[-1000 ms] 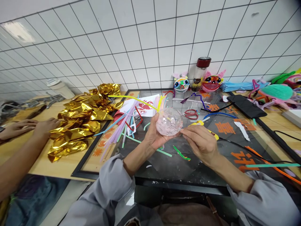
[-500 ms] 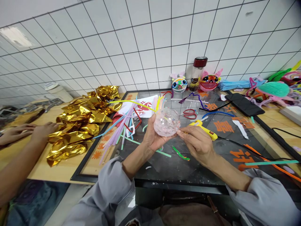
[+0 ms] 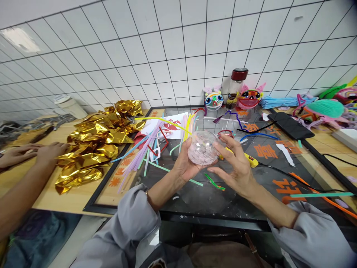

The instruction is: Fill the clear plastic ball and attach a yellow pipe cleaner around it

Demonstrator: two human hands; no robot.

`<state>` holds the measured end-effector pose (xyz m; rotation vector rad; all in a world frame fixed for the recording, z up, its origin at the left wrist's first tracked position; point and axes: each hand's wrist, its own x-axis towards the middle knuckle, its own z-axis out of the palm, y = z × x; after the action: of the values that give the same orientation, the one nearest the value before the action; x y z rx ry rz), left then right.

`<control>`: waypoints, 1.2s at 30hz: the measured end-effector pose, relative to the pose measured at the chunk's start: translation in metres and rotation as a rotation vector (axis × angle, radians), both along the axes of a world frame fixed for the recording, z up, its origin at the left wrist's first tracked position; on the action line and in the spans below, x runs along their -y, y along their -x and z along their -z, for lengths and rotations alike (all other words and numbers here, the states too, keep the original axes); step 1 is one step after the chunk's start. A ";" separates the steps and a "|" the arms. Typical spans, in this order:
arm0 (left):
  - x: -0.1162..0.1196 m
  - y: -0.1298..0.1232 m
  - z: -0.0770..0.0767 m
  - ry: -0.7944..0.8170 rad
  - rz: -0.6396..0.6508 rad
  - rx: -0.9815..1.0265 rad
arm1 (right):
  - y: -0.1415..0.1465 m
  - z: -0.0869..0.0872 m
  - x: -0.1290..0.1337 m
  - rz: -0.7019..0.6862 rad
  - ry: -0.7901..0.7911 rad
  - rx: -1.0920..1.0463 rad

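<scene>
My left hand (image 3: pixel 185 160) is closed around the left side and underside of a clear plastic ball (image 3: pixel 203 147), its lower half lined with pale pink. At the ball's right side is my right hand (image 3: pixel 234 163), thumb and fingers spread apart. Its fingertips overlap the ball's edge, and I cannot tell whether they touch it. Behind that hand lies a yellow hot glue gun (image 3: pixel 251 160), partly hidden. Red-handled scissors (image 3: pixel 225 132) are just beyond the ball. A bundle of pastel pipe cleaners (image 3: pixel 142 152) spreads out to the left, and a short green piece (image 3: pixel 214 181) lies below.
Crumpled gold foil (image 3: pixel 92 137) covers the table at left, with another person's hands (image 3: pixel 51 152) beside it. Along the wall stand two decorated ball figures (image 3: pixel 213 99) and a bottle (image 3: pixel 235 89). A black phone (image 3: pixel 291 124) and the glue gun's cord (image 3: pixel 290 176) lie at right.
My right hand has gone from a pinch at the ball's lower right edge to spread fingers. The ball, in my left hand, has shifted slightly right.
</scene>
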<state>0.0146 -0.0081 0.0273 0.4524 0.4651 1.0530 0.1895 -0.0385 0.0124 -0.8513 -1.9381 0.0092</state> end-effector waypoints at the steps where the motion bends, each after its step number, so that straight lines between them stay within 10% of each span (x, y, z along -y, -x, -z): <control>1: 0.001 -0.001 0.000 0.004 -0.002 0.007 | 0.000 0.001 -0.001 -0.006 -0.004 0.007; 15: 0.000 0.001 0.003 -0.044 0.058 0.019 | -0.004 0.002 0.000 -0.015 -0.048 -0.019; 36: 0.008 -0.006 0.011 -0.089 0.027 -0.075 | -0.014 -0.007 -0.004 -0.207 0.333 -0.115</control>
<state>0.0209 -0.0158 0.0168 0.5775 0.4787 1.0358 0.2032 -0.0347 0.0198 -0.8393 -1.9353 0.5057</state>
